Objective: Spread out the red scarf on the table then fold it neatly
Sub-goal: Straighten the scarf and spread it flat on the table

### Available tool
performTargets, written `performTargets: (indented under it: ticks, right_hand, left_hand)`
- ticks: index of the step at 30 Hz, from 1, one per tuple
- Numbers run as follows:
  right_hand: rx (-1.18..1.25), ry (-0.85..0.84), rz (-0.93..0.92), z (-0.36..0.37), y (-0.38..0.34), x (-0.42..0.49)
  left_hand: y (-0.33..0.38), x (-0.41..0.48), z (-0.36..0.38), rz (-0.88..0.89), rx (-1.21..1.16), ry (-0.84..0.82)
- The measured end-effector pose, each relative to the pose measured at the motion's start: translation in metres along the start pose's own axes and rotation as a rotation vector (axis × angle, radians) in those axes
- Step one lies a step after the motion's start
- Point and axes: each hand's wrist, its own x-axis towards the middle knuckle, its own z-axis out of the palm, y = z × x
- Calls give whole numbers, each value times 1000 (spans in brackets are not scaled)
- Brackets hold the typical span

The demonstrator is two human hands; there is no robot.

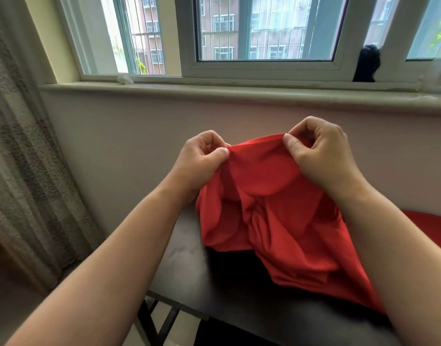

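Note:
The red scarf [271, 216] hangs in loose, rumpled folds above the dark table [189, 278], its lower part bunched on the tabletop. My left hand [199, 161] pinches the scarf's top edge between thumb and curled fingers. My right hand [321, 153] pinches the same edge a short way to the right. The edge is stretched between both hands, raised above the table. More red cloth trails off to the right behind my right forearm.
The table stands against a pale wall under a window sill [239, 92]. A patterned curtain [22, 171] hangs at the left. A black object [366, 63] sits on the sill at the right. The table's left edge and metal legs [154, 318] show below.

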Motion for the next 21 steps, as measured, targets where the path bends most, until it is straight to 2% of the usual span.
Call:
performTargets:
  ticks: [4,6,10,14,18,21]
  right_hand:
    - [25,43,-96,0,-8,0]
    - [29,69,-122,0,-11,-1]
    - [-45,40,-127,-5,-10,2]
    - [-178,-86,-128,-7,-6,1]
    - [-188,-255,-31,-8,-10,-1]
    - [-271,-450,-46,-2,-19,4]
  left_hand:
    - [15,14,-5,173,605,160]
    - [23,19,-3,226,704,186]
    - [26,24,0,89,563,114]
    - [20,21,12,-74,583,-46]
    - [18,18,19,-22,411,-90]
    - [21,15,23,94,445,-163]
